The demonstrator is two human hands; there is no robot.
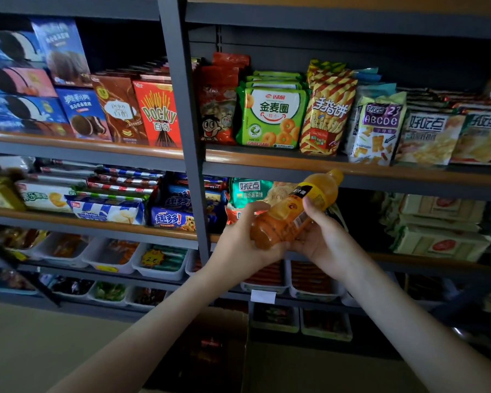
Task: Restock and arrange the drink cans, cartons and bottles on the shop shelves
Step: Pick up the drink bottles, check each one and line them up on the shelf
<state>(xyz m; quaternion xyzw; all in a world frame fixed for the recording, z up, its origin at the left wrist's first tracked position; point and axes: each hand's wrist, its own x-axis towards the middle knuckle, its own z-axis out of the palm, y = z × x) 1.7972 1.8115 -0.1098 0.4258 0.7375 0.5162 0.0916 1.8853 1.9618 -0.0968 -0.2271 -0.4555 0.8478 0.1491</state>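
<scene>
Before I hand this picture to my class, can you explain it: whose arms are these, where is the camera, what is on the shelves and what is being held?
There is no machine here. A person wears a wide-angle camera on the head, so you look forward and down along their bare arms. The left hand and right hand together hold an orange drink bottle, tilted, with its cap pointing up and right. Behind it are grey shop shelves packed with snacks, such as a red Pocky box and a green biscuit bag, with white trays lower down.
</scene>
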